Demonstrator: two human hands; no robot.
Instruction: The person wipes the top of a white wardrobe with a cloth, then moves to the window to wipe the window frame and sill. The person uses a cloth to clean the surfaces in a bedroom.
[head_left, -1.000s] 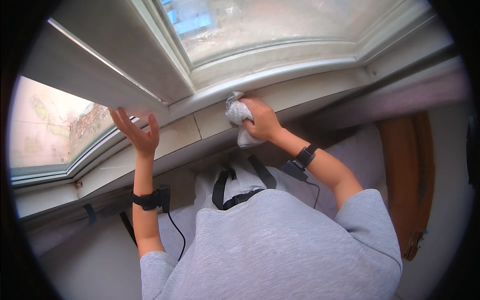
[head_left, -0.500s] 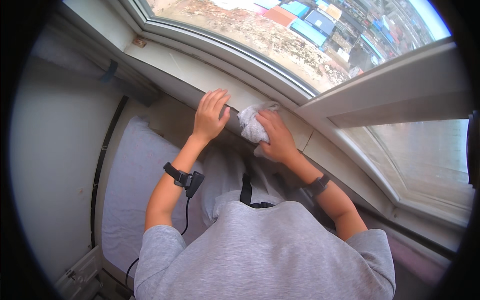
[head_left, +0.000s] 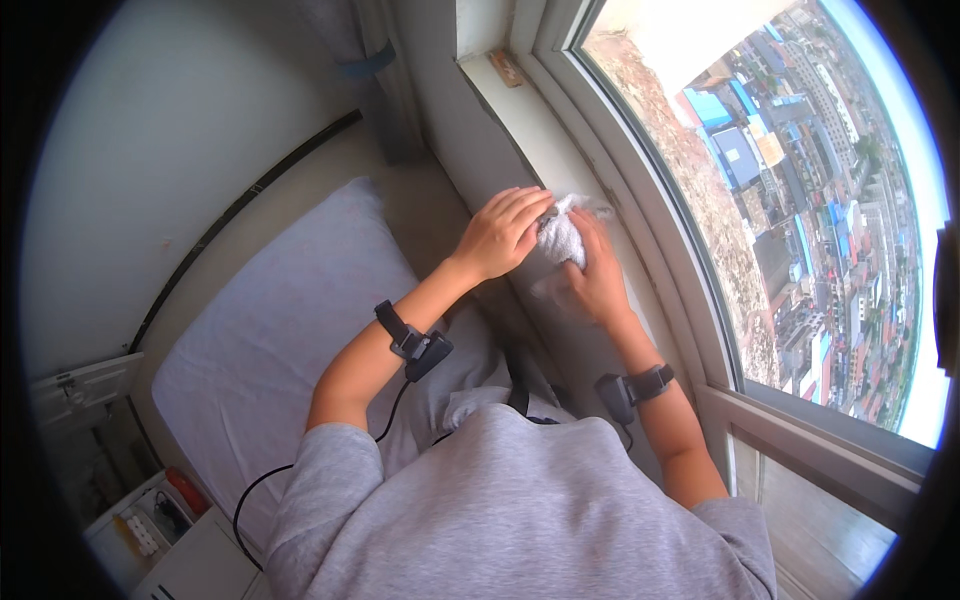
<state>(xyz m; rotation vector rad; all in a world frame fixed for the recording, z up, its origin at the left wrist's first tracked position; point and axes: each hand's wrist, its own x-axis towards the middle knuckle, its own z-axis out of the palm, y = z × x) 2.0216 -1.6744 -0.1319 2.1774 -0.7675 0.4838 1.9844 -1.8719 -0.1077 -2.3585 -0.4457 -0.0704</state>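
Note:
A crumpled pale grey-white cloth (head_left: 562, 243) is bunched on the windowsill (head_left: 552, 150), with a loose end trailing below it. My right hand (head_left: 602, 275) grips it from the right side, thumb below and fingers over its top. Close on the cloth's left is my left hand (head_left: 500, 235), its fingers stretched out over the sill's inner edge. The left fingertips reach the cloth's upper left side; whether they touch it I cannot tell. Nothing shows in the left hand.
To the right runs a white window frame (head_left: 665, 220), with a hinged sash (head_left: 800, 430) at lower right. A bed with a pale sheet (head_left: 280, 320) lies to the left. A tied curtain (head_left: 385, 95) hangs beyond the sill. A drawer (head_left: 150, 525) holding small items is at lower left.
The view has turned, so the sill now runs more steeply up the picture. My left hand has come closer to the cloth, which stays in my right hand.

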